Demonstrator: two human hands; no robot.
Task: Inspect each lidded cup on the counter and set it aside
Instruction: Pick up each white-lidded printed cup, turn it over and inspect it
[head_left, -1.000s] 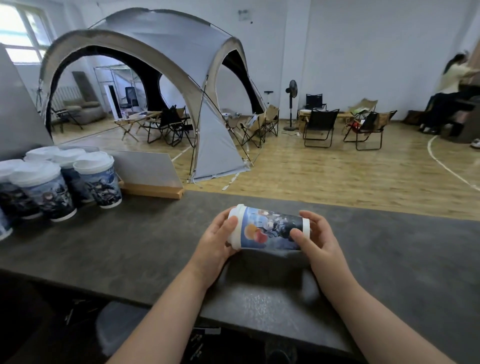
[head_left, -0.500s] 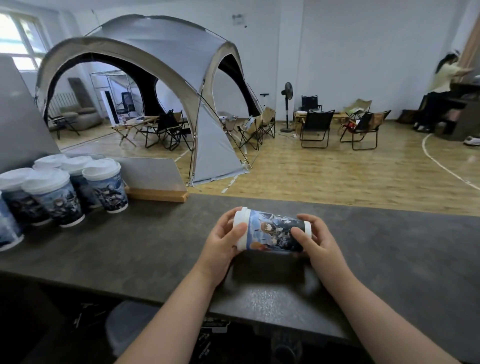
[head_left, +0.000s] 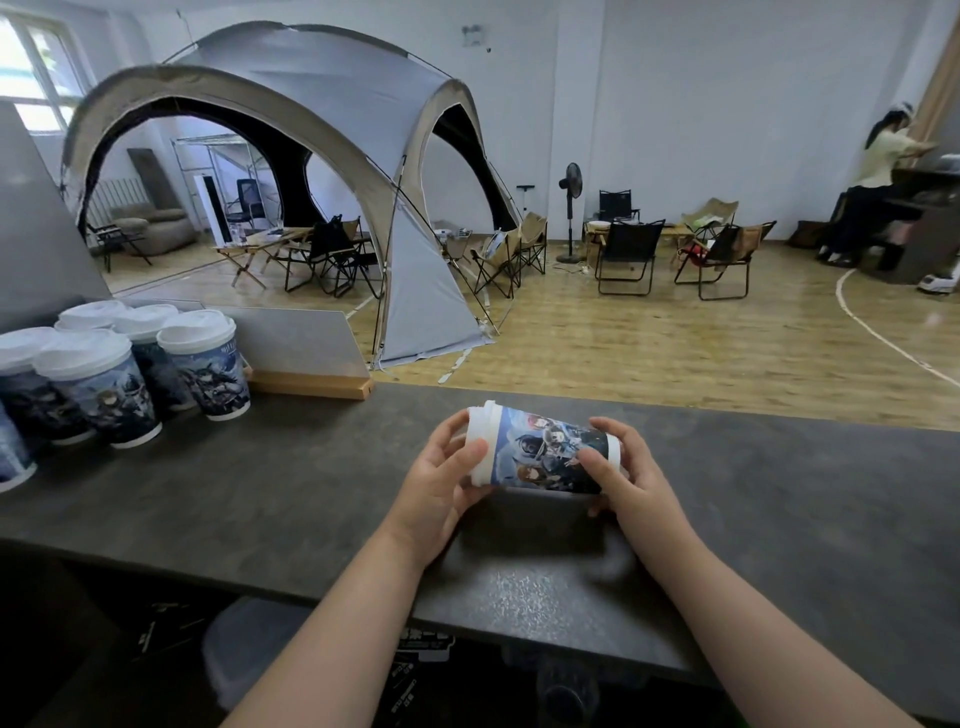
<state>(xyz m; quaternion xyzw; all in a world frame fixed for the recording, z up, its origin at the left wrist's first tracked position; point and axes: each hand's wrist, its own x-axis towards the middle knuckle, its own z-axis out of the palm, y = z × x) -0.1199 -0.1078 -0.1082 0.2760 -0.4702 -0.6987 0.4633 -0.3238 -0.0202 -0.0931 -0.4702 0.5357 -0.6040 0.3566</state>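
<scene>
White-lidded paper cup with blue cartoon print (head_left: 545, 457) was held sideways just below frame centre, over the dark grey stone-look worktop (head_left: 260, 493). Lid pointed to 9 o'clock, base to 3 o'clock. Left hand (head_left: 441, 483): grip curled round the lid end, thumb across the lid rim, fingers behind. Right hand (head_left: 623, 478): grip curled round the base end, thumb on the print. Both hands held this 1 cup. Cluster of upright white-lidded printed cups (head_left: 202, 364) stood on the worktop at 9 o'clock, well apart from the held cup. Grey flat panel in a wooden base (head_left: 296, 338) stood just beside the cluster, at its 3 o'clock. Grey dome tent (head_left: 311, 156) was at 11 o'clock on the wooden floor.
</scene>
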